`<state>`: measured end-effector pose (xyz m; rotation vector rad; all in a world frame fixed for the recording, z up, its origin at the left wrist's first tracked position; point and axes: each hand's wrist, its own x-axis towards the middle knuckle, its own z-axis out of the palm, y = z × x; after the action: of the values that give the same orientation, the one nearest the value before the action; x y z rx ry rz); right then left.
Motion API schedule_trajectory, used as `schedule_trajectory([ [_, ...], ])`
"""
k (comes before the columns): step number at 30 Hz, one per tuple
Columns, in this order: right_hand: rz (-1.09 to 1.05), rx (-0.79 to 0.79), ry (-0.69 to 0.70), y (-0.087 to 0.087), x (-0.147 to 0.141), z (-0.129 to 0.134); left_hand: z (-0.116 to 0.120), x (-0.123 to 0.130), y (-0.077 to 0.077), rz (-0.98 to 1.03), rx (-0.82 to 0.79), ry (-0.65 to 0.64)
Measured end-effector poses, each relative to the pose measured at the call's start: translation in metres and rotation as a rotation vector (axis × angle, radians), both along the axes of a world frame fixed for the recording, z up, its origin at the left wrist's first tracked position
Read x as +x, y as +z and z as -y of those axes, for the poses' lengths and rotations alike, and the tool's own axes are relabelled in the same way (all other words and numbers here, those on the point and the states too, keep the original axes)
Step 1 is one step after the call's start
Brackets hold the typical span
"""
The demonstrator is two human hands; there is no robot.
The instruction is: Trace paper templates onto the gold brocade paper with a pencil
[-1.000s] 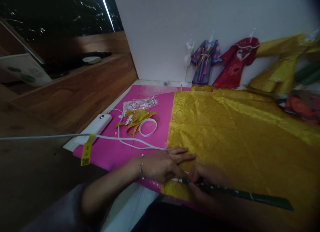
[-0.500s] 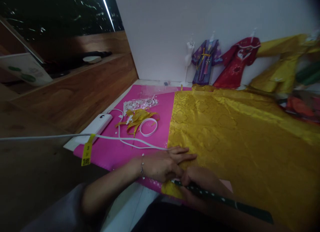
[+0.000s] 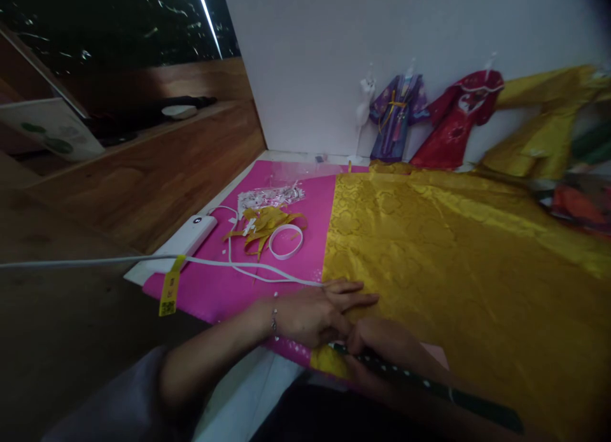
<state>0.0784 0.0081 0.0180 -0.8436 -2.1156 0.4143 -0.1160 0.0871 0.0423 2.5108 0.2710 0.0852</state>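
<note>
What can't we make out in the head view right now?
Head view, all:
- Tip of the dotted green pen: dark and blurred beside the left hand; contact with the gold cloth unclear.
- Pink piece: partly hidden by the right hand and forearm.
- Yellow tag: print too small and blurred to read.
- White cable: one stretch cut off by the left edge.

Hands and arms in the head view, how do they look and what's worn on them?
The left hand is ungloved, with a thin bracelet with small pale beads and a greyish sleeve ending near the elbow. The right hand is ungloved too.
</note>
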Motion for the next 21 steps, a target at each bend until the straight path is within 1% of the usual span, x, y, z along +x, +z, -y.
schedule_trajectory([
  [3,0.039,-0.009,0.000,0.002,0.001,0.000,0.001,0.000,-0.001,-0.004,0.004,0.004],
  [8,0.001,-0.060,-0.015,-0.003,0.000,0.003,0.000,0.000,-0.002,-0.009,0.007,0.000],
  [12,0.072,-0.101,-0.019,-0.005,-0.001,0.002,0.000,0.000,-0.002,-0.022,0.017,0.005],
  [14,0.071,-0.111,-0.015,-0.004,-0.003,0.001,0.000,-0.001,0.000,-0.043,0.023,0.010],
  [16,0.040,-0.148,0.013,0.000,-0.005,0.000,0.001,0.000,0.003,-0.072,0.024,0.016],
  [18,-0.029,-0.213,0.045,0.009,-0.003,0.000,0.001,0.001,0.008,-0.107,0.021,0.024],
  [19,-0.070,-0.253,0.044,0.015,0.001,-0.001,0.000,0.001,0.010,-0.120,0.018,0.027],
  [21,-0.153,-0.324,-0.009,0.031,0.015,-0.001,0.000,0.002,0.014,-0.149,0.011,0.022],
])
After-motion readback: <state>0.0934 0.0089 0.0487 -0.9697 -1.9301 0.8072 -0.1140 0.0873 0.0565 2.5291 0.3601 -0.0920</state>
